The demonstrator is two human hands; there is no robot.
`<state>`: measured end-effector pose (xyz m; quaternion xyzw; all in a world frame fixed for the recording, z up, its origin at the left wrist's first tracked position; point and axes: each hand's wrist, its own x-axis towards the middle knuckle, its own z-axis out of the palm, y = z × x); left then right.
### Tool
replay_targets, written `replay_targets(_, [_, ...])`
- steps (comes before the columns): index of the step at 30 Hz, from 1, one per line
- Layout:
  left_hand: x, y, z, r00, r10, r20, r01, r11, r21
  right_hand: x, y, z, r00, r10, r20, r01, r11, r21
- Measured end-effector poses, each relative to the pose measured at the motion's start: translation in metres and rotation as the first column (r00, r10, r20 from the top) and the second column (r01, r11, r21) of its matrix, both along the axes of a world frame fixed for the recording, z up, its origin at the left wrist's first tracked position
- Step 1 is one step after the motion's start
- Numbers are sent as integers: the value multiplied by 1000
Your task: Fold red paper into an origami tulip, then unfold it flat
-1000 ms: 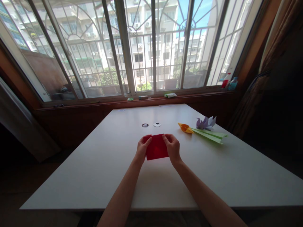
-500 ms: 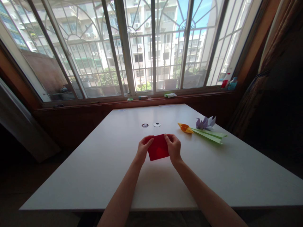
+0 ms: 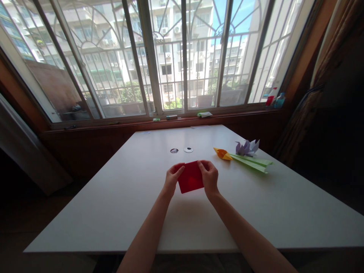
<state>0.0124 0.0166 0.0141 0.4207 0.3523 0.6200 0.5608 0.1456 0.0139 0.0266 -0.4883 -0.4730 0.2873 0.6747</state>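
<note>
A red sheet of paper (image 3: 190, 178), roughly rectangular, is held slightly tilted above the white table. My left hand (image 3: 173, 177) pinches its upper left corner, thumb in front. At the upper right corner my right hand (image 3: 209, 176) grips the paper between thumb and fingers. The fingers behind the sheet are partly hidden. Beyond the paper lie two small round pieces on the table, a dark-patterned disc (image 3: 174, 151) and a white disc with a dark spot (image 3: 188, 150).
Right of my hands lie an orange folded paper piece (image 3: 223, 154), a green folded paper strip (image 3: 251, 162) and purple folded paper (image 3: 247, 148). The white table (image 3: 113, 212) reaches toward a windowsill (image 3: 136, 124) holding small items. Bottles (image 3: 280, 100) stand at the sill's right end.
Almost nothing differs. My right hand and the red paper's right side have shifted very slightly to the right; the left hand stays in place.
</note>
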Motion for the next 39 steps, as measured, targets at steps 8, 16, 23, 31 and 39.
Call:
replay_targets(8, [0, -1, 1, 1000, -11, -29, 11, 1000, 7, 0, 1, -1, 1000, -26, 15, 26, 1000, -9])
replay_targets(16, [1, 0, -1, 999, -13, -33, 13, 1000, 10, -2, -2, 2, 1000, -14, -6, 14, 997, 78])
replay_targets(23, [0, 0, -2, 999, -16, -44, 16, 1000, 10, -1, -2, 3, 999, -31, 17, 29, 996, 89])
replay_targets(31, [0, -2, 1, 998, -3, -57, 3, 1000, 3, -1, -1, 2, 999, -34, 25, 31, 996, 87])
replay_targets(39, [0, -4, 3, 999, 10, -47, -10, 1000, -4, -1, -3, 3, 997, -60, 53, 56, 995, 81])
